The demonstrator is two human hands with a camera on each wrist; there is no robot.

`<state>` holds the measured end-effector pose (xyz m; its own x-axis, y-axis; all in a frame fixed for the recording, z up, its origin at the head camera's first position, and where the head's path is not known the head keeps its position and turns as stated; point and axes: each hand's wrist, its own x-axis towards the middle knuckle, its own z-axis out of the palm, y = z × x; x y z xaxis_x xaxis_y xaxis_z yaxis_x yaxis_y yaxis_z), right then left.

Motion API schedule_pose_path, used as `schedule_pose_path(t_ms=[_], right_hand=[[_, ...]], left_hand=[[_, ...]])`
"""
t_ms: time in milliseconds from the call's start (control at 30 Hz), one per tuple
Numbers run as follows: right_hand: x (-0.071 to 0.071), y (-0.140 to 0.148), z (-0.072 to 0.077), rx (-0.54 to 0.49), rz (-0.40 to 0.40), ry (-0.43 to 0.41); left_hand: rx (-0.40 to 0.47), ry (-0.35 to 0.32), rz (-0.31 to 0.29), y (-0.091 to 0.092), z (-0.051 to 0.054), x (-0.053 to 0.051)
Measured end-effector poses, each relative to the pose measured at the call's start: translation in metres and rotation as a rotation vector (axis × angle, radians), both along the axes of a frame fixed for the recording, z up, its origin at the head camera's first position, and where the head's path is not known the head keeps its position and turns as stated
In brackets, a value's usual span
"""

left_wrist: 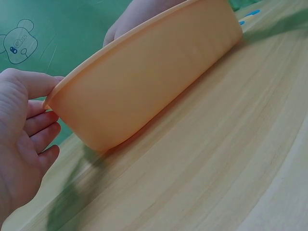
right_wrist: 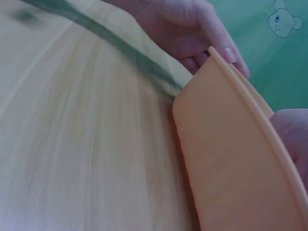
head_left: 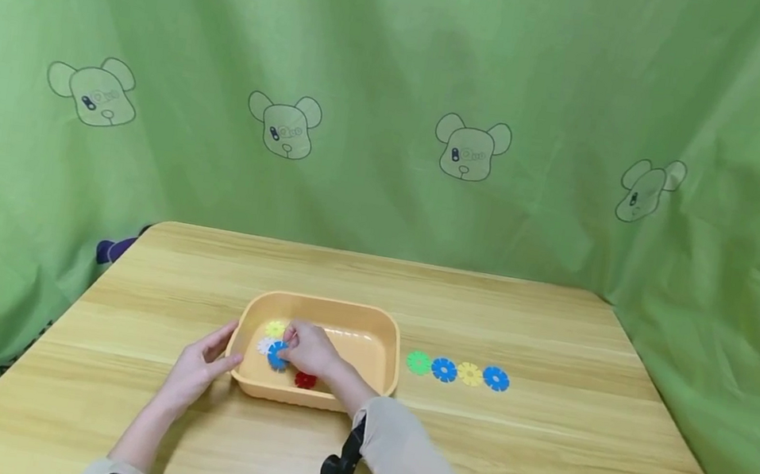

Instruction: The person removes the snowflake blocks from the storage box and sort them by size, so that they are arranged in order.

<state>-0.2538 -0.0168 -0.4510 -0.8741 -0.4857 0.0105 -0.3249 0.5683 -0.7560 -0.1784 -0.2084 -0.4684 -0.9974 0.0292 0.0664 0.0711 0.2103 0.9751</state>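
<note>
An orange plastic tray (head_left: 365, 353) stands on the table. At its left end my left hand (head_left: 192, 374) holds the rim, the thumb over the edge and the other fingers outside, as the left wrist view shows. My right hand (head_left: 316, 353) reaches inside and pinches a blue notched snowflake disc (head_left: 277, 357) between thumb and fingers. Beside that disc lie a white disc (head_left: 264, 345) and a yellow disc (head_left: 275, 328). Below the right hand is a red disc (head_left: 305, 380). In the right wrist view the tray wall (right_wrist: 231, 159) hides the right fingertips.
Right of the tray lies a row of discs: green (head_left: 418, 363), blue (head_left: 444, 370), yellow (head_left: 469, 374) and blue (head_left: 496, 378). The wooden table (head_left: 537, 466) is backed by a green curtain (head_left: 369, 211) printed with bear heads.
</note>
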Motion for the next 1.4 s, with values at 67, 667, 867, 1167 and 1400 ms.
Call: schedule_pose_path(t_ms=[67,667,867,1167,1400], right_hand=[[0.000,0.003,0.003,-0.045,-0.011,-0.023],[-0.004,0.059,0.032,-0.329,-0.082,-0.206],[-0.006,0.084,0.043,-0.419,-0.145,-0.215],[-0.003,0.130,0.038,-0.496,-0.310,-0.170],[0.005,0.172,0.024,-0.475,-0.389,-0.138]], left_hand=[[-0.007,0.000,0.001,0.000,0.001,0.000],[0.014,0.004,-0.031,0.000,0.004,0.003],[0.015,0.008,-0.029,0.000,0.004,0.002],[0.020,-0.016,-0.034,0.001,0.005,0.003],[0.010,-0.016,-0.033,0.001,0.006,0.003]])
